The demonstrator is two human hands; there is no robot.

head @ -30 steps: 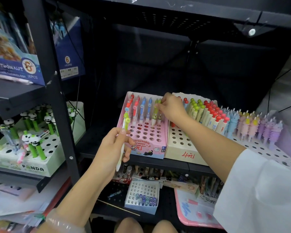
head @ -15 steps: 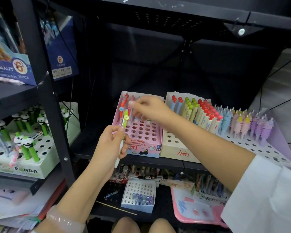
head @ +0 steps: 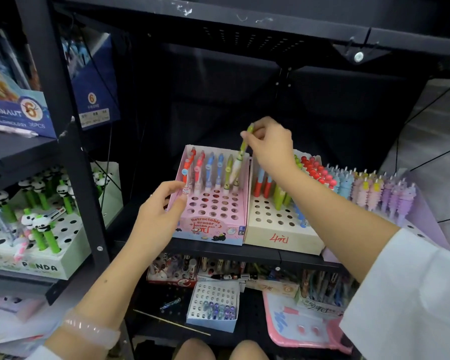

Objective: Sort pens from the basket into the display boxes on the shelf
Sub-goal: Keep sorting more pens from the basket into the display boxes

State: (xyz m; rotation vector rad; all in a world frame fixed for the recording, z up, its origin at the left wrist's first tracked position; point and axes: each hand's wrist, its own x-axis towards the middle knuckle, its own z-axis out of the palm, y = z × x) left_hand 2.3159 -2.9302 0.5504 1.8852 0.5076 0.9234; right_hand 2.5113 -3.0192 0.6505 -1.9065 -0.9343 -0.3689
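Observation:
My right hand pinches a green-and-white pen by its upper end. The pen hangs tip-down over the back right corner of the pink display box. Its tip is close to the back row, where several red, blue and green pens stand. The box's front rows of holes are bare. My left hand holds nothing. Its fingers are relaxed and rest against the box's left wall, beside a red pen.
A cream box of red and green pens sits right of the pink one, and a purple box of pastel pens beyond it. A panda-pen box stands on the left shelf. Below are a small white box and a pink tray.
The green-and-white pen passed from my left hand to my right, which lifted it over the pink box's back row. My left hand moved up to the box's left wall.

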